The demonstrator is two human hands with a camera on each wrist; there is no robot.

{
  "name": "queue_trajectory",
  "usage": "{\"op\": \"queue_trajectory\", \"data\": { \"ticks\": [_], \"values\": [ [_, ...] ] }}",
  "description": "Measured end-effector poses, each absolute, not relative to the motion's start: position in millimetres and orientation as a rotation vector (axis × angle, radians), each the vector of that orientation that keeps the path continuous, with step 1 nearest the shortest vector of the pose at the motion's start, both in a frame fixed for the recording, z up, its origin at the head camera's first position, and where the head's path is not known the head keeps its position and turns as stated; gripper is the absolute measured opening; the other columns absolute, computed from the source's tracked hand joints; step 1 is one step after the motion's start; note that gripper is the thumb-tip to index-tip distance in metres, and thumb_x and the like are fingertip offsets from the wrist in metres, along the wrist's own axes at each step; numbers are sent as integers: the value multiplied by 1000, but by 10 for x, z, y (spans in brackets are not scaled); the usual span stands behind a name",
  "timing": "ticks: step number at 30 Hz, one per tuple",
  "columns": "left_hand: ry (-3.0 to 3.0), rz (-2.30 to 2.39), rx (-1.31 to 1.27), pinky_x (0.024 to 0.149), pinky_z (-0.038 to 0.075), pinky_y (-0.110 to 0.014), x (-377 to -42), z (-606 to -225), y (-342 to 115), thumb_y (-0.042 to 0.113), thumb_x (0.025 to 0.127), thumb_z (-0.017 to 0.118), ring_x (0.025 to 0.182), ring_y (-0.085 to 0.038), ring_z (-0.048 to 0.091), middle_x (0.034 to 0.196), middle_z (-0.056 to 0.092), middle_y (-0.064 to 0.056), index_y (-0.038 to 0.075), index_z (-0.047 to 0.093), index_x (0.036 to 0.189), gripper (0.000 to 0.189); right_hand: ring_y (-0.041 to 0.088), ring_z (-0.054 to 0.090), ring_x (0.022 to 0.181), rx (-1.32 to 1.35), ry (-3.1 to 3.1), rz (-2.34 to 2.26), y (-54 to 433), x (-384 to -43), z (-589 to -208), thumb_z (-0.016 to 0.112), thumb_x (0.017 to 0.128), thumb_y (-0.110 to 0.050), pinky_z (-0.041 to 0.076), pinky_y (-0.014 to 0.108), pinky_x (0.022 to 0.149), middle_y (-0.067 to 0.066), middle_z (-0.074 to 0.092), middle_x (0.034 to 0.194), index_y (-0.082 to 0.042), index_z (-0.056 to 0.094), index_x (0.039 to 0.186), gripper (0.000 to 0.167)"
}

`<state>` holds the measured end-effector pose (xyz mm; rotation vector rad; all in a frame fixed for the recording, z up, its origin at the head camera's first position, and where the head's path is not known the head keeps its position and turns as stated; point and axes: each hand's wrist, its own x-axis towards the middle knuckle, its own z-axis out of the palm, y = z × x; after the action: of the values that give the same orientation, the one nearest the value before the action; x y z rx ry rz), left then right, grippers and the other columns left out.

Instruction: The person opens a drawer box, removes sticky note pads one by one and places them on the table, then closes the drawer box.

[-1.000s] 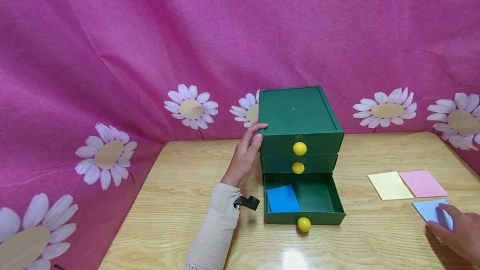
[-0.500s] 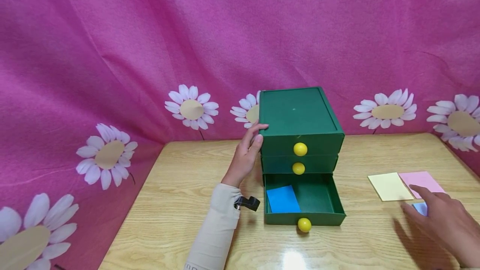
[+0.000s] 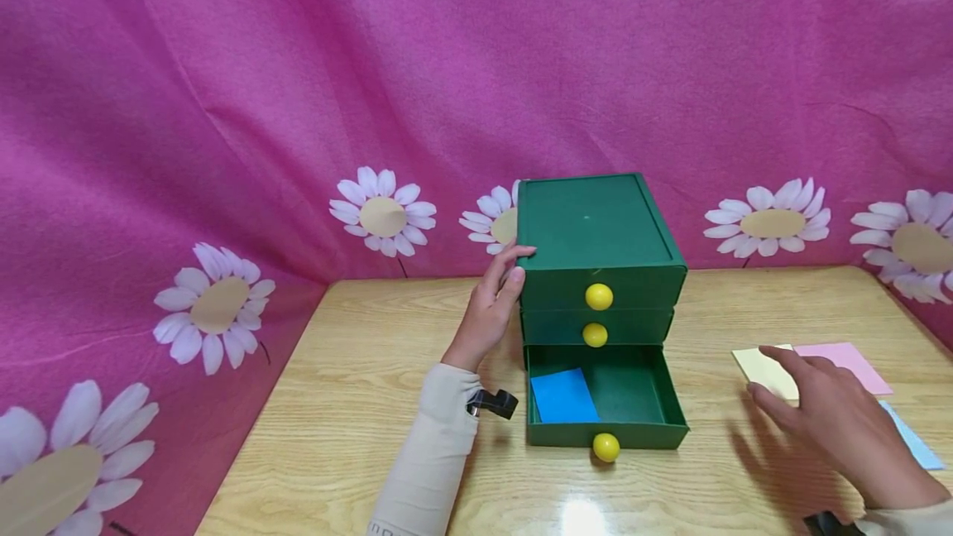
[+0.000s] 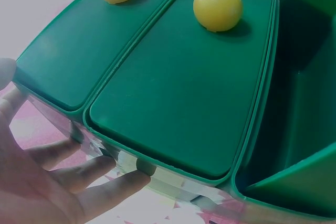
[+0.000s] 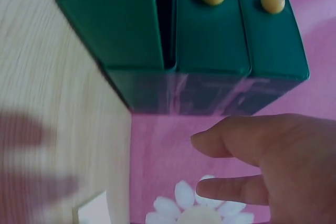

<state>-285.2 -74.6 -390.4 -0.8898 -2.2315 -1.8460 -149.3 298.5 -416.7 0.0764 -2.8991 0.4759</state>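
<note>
A green cabinet (image 3: 596,222) of three drawers with yellow knobs stands on the table. Its bottom drawer (image 3: 633,434) is pulled out, and a blue square of paper (image 3: 563,397) lies in its left part. My left hand (image 3: 487,308) rests against the cabinet's left side, fingers extended along it in the left wrist view. Holding nothing, my right hand (image 3: 837,420) hovers with thumb and fingers apart by the pale yellow paper pad (image 3: 755,370), partly covering it. Behind it lies a pink pad (image 3: 852,364); a light blue pad (image 3: 914,441) is half hidden by the hand.
The wooden table (image 3: 335,404) meets a magenta cloth (image 3: 447,64) printed with white daisies at its back and left. The open drawer juts toward the front edge, its knob (image 3: 606,447) over the tabletop.
My right hand has let go of the light blue pad, lifted and moved left toward the yellow pad. The light blue pad lies farther right, turned. The left hand has stayed put.
</note>
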Motion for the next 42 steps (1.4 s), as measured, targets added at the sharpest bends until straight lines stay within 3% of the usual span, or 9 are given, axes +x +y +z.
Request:
{"op": "queue_trajectory", "data": {
  "ticks": [6, 20, 33, 42],
  "values": [
    [-2222, -1850, -892, 109, 33, -44, -2858, -3905, -745, 38, 105, 36, 139, -14, 33, 157, 22, 12, 35, 43, 139, 36, 51, 52, 99, 152, -2893, 494, 2760, -1541, -4109, 69, 86, -36, 42, 64, 75, 36, 58, 109, 0, 56, 125, 54],
    [-2227, -1839, -891, 109, 34, -45, -2847, -3893, -750, 37, 105, 36, 139, -16, 34, 157, 21, 10, 34, 43, 140, 36, 48, 51, 105, 237, -2957, 603, 2236, -1530, -3921, 69, 87, -38, 45, 65, 79, 30, 56, 119, -6, 59, 126, 52],
    [-2232, -1822, -900, 109, 34, -48, -2866, -3916, -748, 38, 105, 36, 139, -19, 34, 158, 21, 6, 33, 42, 141, 37, 39, 56, 103, 349, -2933, 599, 1828, -1515, -3856, 72, 84, -34, 50, 58, 77, 20, 61, 115, -9, 64, 120, 45],
    [-2241, -1836, -888, 109, 34, -45, -2852, -3918, -754, 38, 105, 36, 139, -15, 34, 157, 21, 12, 36, 42, 140, 36, 32, 58, 96, 400, -2945, 563, 1675, -1542, -3894, 72, 85, -34, 53, 51, 70, 14, 62, 107, -12, 64, 119, 42]
  ]
}}
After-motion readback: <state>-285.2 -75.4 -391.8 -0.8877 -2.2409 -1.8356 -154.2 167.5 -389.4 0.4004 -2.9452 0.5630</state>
